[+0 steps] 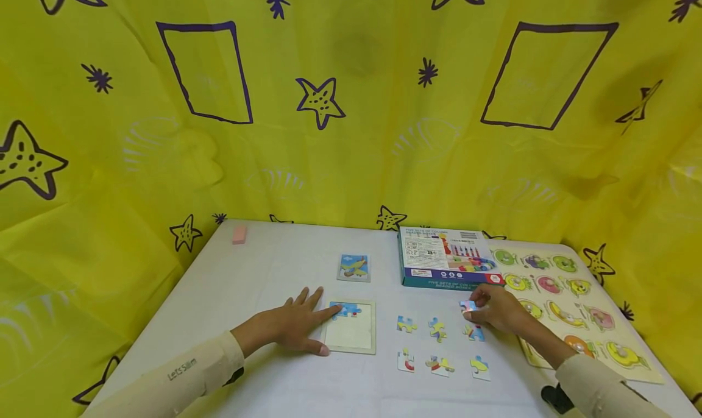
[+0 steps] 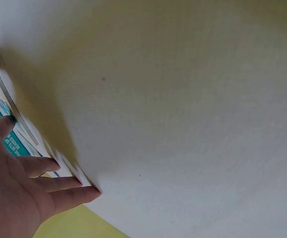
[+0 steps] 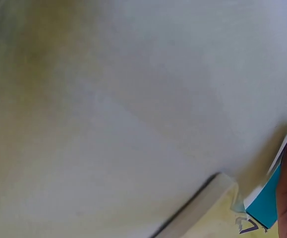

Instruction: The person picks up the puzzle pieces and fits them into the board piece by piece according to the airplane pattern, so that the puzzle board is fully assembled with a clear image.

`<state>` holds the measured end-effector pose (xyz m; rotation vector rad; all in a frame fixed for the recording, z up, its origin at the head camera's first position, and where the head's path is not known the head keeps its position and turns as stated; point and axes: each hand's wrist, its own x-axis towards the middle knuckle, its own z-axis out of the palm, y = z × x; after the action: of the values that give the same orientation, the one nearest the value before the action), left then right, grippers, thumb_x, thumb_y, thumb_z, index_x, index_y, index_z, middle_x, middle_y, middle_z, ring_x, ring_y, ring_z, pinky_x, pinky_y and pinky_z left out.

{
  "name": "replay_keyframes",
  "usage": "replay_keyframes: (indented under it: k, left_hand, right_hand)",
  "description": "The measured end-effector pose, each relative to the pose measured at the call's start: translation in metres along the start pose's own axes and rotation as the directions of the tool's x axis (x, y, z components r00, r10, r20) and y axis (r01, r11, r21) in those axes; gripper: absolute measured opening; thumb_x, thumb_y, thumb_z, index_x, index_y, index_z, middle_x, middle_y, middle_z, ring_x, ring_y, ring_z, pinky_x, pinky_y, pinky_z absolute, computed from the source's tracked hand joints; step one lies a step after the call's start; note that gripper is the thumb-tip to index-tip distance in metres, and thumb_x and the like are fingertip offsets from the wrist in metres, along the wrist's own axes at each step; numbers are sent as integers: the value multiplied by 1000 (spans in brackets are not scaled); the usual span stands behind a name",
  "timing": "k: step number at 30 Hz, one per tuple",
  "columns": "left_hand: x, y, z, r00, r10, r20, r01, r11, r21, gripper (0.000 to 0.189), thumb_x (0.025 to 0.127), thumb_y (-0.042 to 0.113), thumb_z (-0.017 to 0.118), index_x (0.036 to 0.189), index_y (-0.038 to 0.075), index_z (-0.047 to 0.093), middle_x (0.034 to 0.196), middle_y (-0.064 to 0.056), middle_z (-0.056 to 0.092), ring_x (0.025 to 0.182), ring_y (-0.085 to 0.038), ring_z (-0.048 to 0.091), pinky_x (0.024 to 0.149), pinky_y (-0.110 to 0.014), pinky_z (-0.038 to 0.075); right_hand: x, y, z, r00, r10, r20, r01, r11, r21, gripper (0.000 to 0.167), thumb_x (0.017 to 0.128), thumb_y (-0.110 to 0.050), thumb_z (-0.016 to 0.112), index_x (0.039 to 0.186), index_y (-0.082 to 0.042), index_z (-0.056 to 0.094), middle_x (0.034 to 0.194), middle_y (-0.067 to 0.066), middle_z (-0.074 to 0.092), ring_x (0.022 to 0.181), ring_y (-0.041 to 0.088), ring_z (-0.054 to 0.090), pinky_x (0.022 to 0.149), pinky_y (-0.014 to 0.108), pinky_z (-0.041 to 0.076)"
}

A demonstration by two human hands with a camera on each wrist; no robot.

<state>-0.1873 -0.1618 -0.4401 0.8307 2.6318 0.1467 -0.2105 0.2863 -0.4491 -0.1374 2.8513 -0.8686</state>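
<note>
My left hand point(image 1: 296, 323) lies with its fingers spread at the left side of a square puzzle tray point(image 1: 373, 329). Its index fingertip touches joined blue jigsaw pieces point(image 1: 347, 309) along the tray's upper edge, and the thumb rests near the lower left corner. Over on the right, my right hand point(image 1: 496, 308) pinches a jigsaw piece point(image 1: 467, 306) between thumb and fingers. Just below it lies a blue and red jigsaw piece point(image 1: 475, 332). Several loose pieces, among them a yellow and blue one point(image 1: 406, 324), lie in two rows between the tray and that hand.
Behind the tray lies a small airplane picture card point(image 1: 353, 267). A boxed bead set point(image 1: 450, 256) stands at the back, beside a fruit puzzle board point(image 1: 570, 308) on the right. A pink block point(image 1: 239, 234) sits at the far left. Yellow patterned cloth point(image 1: 351, 162) hangs behind the table.
</note>
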Motion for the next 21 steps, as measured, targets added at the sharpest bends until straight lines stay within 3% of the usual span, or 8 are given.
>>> replay_keyframes:
  k: [8, 14, 21]
  left_hand:
    - [0, 0, 0, 1000, 1, 1, -1, 1000, -6, 89, 87, 68, 63, 159, 30, 29, 165, -24, 17, 149, -55, 16, 112, -69, 28]
    - [1, 0, 0, 1000, -10, 10, 10, 1000, -8, 89, 86, 69, 62, 159, 31, 28, 166, -22, 16, 150, -53, 15, 113, -68, 27]
    - [1, -1, 1, 1000, -8, 16, 8, 1000, -14, 89, 87, 68, 62, 160, 31, 27, 166, -23, 14, 150, -54, 13, 112, -70, 26]
  right_hand:
    - [-1, -2, 4, 996, -89, 32, 82, 982, 169, 24, 90, -7, 73, 110, 1, 61, 83, 8, 61, 59, 18, 57, 52, 25, 46]
    - [5, -6, 3, 968, -240, 69, 218, 948, 231, 25, 97, -10, 64, 119, 2, 63, 80, 8, 58, 50, 14, 54, 48, 25, 45]
    - [8, -21, 4, 951, -290, 111, 247, 923, 296, 30, 97, -14, 66, 120, 7, 65, 85, 9, 55, 50, 12, 49, 47, 22, 42]
